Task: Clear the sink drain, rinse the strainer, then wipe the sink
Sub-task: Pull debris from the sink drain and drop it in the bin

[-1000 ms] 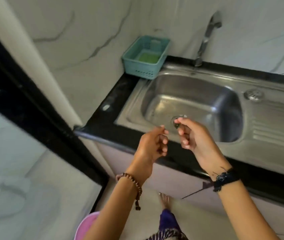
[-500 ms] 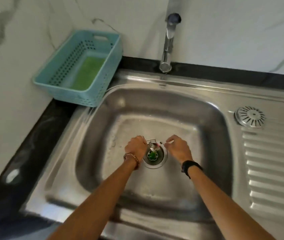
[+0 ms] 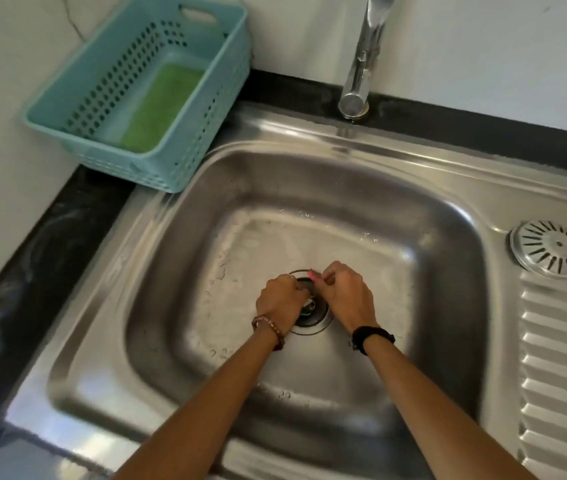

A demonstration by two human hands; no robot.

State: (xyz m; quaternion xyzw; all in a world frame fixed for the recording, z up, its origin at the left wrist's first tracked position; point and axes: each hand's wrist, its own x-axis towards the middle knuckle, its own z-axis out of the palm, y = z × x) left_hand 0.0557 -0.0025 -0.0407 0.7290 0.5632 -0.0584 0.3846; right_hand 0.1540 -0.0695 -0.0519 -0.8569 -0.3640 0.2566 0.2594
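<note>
Steel sink (image 3: 178, 271) holds both hands at its drain (image 3: 313, 318), likely picking debris out. Left hand (image 3: 280, 301) curls over the nine o'clock rim; right hand (image 3: 347, 297) pinches something small and pink at twelve; what the left grips is hidden. Strainer (image 3: 548, 249) rests at three o'clock on the drainboard, basket (image 3: 226, 74) with sponge (image 3: 162, 107) at eleven, tap (image 3: 361, 64) at twelve.

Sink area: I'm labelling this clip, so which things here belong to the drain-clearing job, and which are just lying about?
Part of the job:
- sink
- drain, both hands at it
- left hand
- right hand
- strainer, lying on the drainboard
- tap, for rinsing
- green pad, probably for wiping

Lying about:
- basket holding the pad
</note>
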